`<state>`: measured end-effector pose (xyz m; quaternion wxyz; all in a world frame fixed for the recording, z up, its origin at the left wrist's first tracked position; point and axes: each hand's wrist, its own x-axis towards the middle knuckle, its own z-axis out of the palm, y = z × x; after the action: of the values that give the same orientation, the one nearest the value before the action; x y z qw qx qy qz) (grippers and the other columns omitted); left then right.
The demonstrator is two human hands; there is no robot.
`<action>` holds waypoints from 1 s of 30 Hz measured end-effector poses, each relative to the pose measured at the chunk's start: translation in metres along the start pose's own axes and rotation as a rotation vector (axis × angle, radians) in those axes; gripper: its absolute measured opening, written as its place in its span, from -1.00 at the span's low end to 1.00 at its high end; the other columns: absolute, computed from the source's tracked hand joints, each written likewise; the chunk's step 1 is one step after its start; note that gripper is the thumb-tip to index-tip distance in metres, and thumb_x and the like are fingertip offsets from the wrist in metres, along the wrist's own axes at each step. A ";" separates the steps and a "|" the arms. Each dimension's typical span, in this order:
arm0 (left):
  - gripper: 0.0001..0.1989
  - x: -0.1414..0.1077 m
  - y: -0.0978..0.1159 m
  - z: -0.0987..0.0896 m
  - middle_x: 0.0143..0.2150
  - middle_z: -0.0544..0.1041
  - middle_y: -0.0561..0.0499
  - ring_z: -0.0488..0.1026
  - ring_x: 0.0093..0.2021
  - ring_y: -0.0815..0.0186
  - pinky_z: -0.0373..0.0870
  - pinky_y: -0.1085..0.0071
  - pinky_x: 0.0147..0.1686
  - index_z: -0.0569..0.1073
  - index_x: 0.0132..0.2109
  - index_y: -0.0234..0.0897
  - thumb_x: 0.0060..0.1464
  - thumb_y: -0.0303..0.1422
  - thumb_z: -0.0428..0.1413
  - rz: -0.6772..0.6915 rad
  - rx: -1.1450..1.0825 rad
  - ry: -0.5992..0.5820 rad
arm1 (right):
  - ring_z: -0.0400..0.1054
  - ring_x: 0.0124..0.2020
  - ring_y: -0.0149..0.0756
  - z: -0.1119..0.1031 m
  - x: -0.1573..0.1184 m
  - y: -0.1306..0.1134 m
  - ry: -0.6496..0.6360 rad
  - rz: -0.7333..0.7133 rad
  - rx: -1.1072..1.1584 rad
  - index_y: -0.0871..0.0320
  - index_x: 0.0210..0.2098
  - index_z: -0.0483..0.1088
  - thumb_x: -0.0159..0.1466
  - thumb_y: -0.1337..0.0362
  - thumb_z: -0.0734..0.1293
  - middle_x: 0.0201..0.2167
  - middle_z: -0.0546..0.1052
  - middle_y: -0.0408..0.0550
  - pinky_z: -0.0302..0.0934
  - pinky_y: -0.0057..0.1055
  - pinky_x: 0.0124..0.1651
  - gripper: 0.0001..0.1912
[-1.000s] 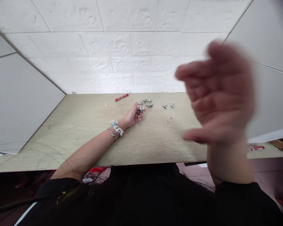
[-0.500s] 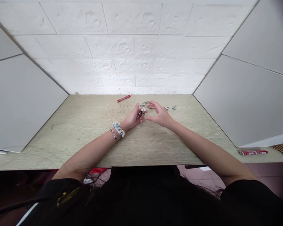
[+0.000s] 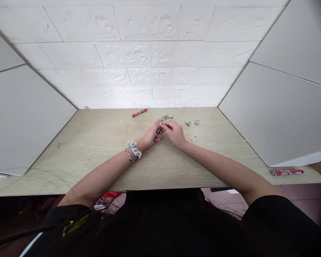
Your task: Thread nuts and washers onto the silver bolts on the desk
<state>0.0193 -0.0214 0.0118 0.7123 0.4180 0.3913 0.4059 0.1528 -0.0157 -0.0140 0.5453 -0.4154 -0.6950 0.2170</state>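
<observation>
My left hand is curled round small shiny metal bolts over the middle of the table; how many is hidden by the fingers. From the right, my right hand closes in a pinch on the upper end of a bolt in the left hand, and its fingertips cover most of that piece. Just beyond the hands lie more metal bolts with washers or nuts on them. To the right of the hands rest a loose bolt and another bolt with a wide washer.
A red tube lies near the white brick-patterned wall. Another red tube is at the table's right front edge. Grey panels flank the wooden table. Small brown crumbs are scattered left of the hands.
My right hand was spread beside the left hand; it has moved left and closed in a pinch on the bolt. The bolt that stood up from my left hand is now mostly covered.
</observation>
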 end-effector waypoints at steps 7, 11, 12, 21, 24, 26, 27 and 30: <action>-0.66 -0.001 -0.001 -0.002 -0.53 0.20 0.14 0.01 -0.67 0.60 -0.08 0.66 -0.71 0.32 -0.38 -0.33 0.24 -0.15 0.03 0.005 0.030 -0.018 | 0.42 -0.30 -0.28 -0.005 -0.001 0.001 0.011 -0.007 0.004 0.11 -0.38 0.50 0.26 0.17 0.27 -0.40 0.54 -0.08 0.34 -0.26 -0.13 -0.78; -0.74 -0.001 0.001 -0.002 -0.51 0.20 0.13 0.04 -0.65 0.59 -0.03 0.65 -0.70 0.32 -0.38 -0.34 0.27 -0.30 0.00 -0.024 0.014 -0.039 | 0.45 -0.24 -0.28 -0.005 0.000 0.004 -0.007 0.081 0.082 0.13 -0.28 0.44 0.22 0.11 0.30 -0.31 0.55 -0.05 0.35 -0.26 -0.10 -0.78; -0.74 0.000 0.001 -0.002 -0.51 0.20 0.13 0.05 -0.65 0.60 -0.02 0.65 -0.69 0.31 -0.40 -0.34 0.27 -0.33 0.00 -0.023 0.011 -0.031 | 0.45 -0.24 -0.28 -0.005 0.001 0.005 -0.007 0.120 0.098 0.14 -0.26 0.41 0.20 0.08 0.32 -0.29 0.54 -0.05 0.36 -0.27 -0.12 -0.74; -0.76 0.004 -0.002 -0.005 -0.52 0.18 0.15 0.08 -0.62 0.58 0.06 0.62 -0.65 0.30 -0.44 -0.34 0.20 -0.39 0.05 0.025 0.024 -0.025 | 0.37 -0.40 -0.35 -0.007 0.001 -0.002 -0.060 0.249 0.066 0.13 -0.43 0.27 0.18 0.03 0.33 -0.45 0.46 -0.15 0.26 -0.35 -0.26 -0.70; -0.78 0.004 -0.002 -0.007 -0.54 0.13 0.17 0.06 -0.63 0.57 0.07 0.61 -0.65 0.30 -0.44 -0.32 0.16 -0.36 0.09 0.065 0.076 -0.046 | 0.37 -0.31 -0.33 -0.006 0.000 -0.002 -0.055 0.199 0.130 0.14 -0.40 0.33 0.19 0.02 0.31 -0.39 0.48 -0.11 0.27 -0.36 -0.23 -0.70; -0.81 0.004 -0.002 -0.008 -0.55 0.10 0.19 0.04 -0.63 0.57 0.03 0.61 -0.66 0.34 -0.40 -0.32 0.13 -0.33 0.10 0.095 0.128 -0.042 | 0.37 -0.27 -0.32 -0.006 0.000 -0.001 -0.048 0.184 0.166 0.14 -0.39 0.34 0.18 0.01 0.32 -0.37 0.48 -0.09 0.28 -0.36 -0.22 -0.70; -0.84 0.004 -0.001 -0.009 -0.55 0.10 0.19 0.03 -0.64 0.56 0.01 0.60 -0.66 0.38 -0.37 -0.32 0.12 -0.32 0.10 0.112 0.153 -0.038 | 0.36 -0.26 -0.32 -0.005 0.001 0.000 -0.044 0.183 0.179 0.15 -0.39 0.34 0.18 0.01 0.32 -0.36 0.47 -0.08 0.28 -0.35 -0.21 -0.69; -0.81 0.004 -0.001 -0.011 -0.57 0.09 0.20 0.00 -0.65 0.54 -0.02 0.56 -0.66 0.47 -0.18 -0.29 0.12 -0.31 0.05 0.165 0.265 -0.015 | 0.36 -0.28 -0.32 -0.006 0.002 0.002 -0.032 0.199 0.211 0.15 -0.40 0.35 0.16 -0.01 0.33 -0.37 0.47 -0.08 0.27 -0.34 -0.20 -0.67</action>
<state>0.0111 -0.0149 0.0067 0.6181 0.5420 0.4004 0.4048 0.1586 -0.0139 -0.0126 0.5505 -0.4190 -0.6323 0.3487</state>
